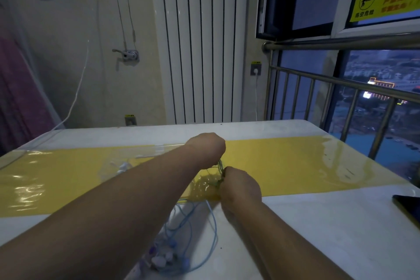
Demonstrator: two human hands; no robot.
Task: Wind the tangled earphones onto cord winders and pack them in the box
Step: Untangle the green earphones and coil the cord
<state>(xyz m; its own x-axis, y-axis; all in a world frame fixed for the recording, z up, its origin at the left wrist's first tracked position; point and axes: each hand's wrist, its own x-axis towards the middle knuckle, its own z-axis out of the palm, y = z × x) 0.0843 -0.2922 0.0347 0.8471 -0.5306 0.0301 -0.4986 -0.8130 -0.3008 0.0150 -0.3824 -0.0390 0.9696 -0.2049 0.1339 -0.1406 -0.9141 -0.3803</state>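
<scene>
Dusk light falls on a white table (318, 234) with a yellow strip (295, 166), next to a window. Your left hand (206, 146) and right hand (241, 186) are both closed on one green cord (220, 166), held short between them over the yellow strip. It looks thin, light and floppy, so pull softly. Hold it near an end, not at a knot. One bunch of blue cords (172, 244) lies on the table between your arms, too tangled to count. One phone (406, 209) sits far right. I cannot spot a winder.
</scene>
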